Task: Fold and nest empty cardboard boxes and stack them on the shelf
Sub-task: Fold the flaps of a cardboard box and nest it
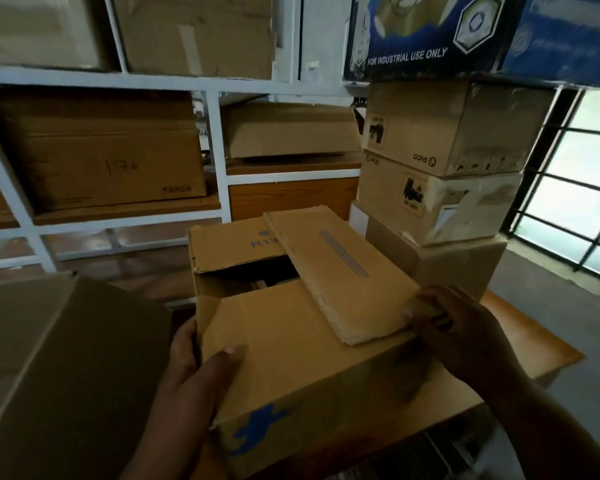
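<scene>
One box (291, 358), brown, blue print, top part-open, held in front of the shelf (219, 150). Left hand (194, 368): thumb over the near flap, fingers curled round the box's left side. Right hand (458, 327): fingers pinch the near end of a flattened box (340, 271) lying across the top. Stacked boxes (440, 161) stand right; a dark carton (59, 368) sits left.
</scene>
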### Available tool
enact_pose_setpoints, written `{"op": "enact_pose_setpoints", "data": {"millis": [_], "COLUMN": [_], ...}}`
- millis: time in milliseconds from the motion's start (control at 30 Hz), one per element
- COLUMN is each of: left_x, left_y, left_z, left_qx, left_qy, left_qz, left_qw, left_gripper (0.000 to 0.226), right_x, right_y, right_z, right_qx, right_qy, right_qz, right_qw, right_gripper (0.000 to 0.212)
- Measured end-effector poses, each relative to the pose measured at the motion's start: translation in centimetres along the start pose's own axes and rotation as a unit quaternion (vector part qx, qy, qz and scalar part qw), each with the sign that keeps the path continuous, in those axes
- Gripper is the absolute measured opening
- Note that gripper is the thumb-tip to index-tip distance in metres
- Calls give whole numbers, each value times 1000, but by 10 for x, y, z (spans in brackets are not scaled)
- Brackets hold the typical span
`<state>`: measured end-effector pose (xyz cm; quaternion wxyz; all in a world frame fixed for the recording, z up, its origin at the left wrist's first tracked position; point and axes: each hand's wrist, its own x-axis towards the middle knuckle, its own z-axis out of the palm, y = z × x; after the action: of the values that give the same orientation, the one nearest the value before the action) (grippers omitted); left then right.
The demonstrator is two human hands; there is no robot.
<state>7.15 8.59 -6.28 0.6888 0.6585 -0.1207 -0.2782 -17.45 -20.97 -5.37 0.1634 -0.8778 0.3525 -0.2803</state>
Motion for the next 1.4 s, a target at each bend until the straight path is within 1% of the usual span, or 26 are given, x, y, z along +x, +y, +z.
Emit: {"op": "enact_pose_setpoints", "data": {"millis": [67,100,133,200,233,267,333,367,400,467,567,633,700,767,833,900,933,1000,1033,1067,1167,1200,1267,1333,1367,1400], "left_x": [3,6,8,11,13,13,11,9,8,7,4,-2,-10,-21,-30,-43,-52,-70,-82,-91,-111,-112,-112,-104,-98,-91], "left_y": [5,7,9,15,17,18,20,21,21,18,14,13,8,2,-5,-14,-17,-26,-30,-36,-43,-43,-35,-26,-22,-21], "left_z": [-2,-3,-4,-3,-2,1,11,17,23,30,30,32,37,40,35,29,29,32,38,41,45,41,29,15,10,5], "left_qx": [28,40,55,87,95,100,105,105,111,129,110,107,113,116,151,225,267,363,390,398,439,457,518,600,630,648], "left_qy": [0,4,8,11,13,14,14,12,16,45,74,80,92,115,144,162,174,189,179,153,51,6,-77,-102,-99,-92], "left_qz": [-5,-8,-6,-5,-4,-2,-3,-4,-6,-9,-13,-2,0,7,38,100,142,250,292,325,378,401,413,396,397,409], "left_qw": [1000,999,998,996,995,995,994,994,994,991,991,991,989,987,977,956,937,877,855,844,813,794,746,687,660,636], "left_gripper": [73,78,81,82,80,77,65,57,51,45,39,39,36,23,8,11,15,22,24,24,12,15,39,54,54,48], "right_x": [5,7,10,16,17,20,21,20,18,17,22,25,29,34,41,49,53,57,57,57,58,59,65,72,76,80], "right_y": [2,-1,-5,-16,-24,-31,-48,-57,-66,-79,-80,-75,-68,-60,-53,-51,-52,-58,-63,-68,-78,-77,-70,-63,-61,-60], "right_z": [-11,-20,-30,-43,-46,-45,-34,-24,-14,-3,4,5,6,4,2,1,0,0,1,3,16,20,23,20,17,15], "right_qx": [-35,-44,-54,-85,-100,-120,-167,-177,-173,-151,-146,-145,-144,-140,-145,-144,-139,-128,-124,-121,-110,-103,-77,-58,-59,-59], "right_qy": [-20,-53,-96,-169,-185,-194,-218,-229,-236,-239,-250,-267,-272,-270,-280,-293,-297,-306,-312,-318,-328,-327,-322,-322,-325,-328], "right_qz": [-25,-20,-12,13,20,14,-26,-42,-49,-44,-43,-58,-75,-108,-153,-195,-210,-227,-233,-242,-269,-275,-287,-303,-313,-321], "right_qw": [999,997,994,982,977,974,961,956,955,958,956,951,949,946,937,925,921,916,913,909,899,898,899,895,890,886], "right_gripper": [85,94,97,92,89,92,120,129,130,126,117,111,104,97,83,65,58,48,46,44,39,37,36,39,41,43]}}
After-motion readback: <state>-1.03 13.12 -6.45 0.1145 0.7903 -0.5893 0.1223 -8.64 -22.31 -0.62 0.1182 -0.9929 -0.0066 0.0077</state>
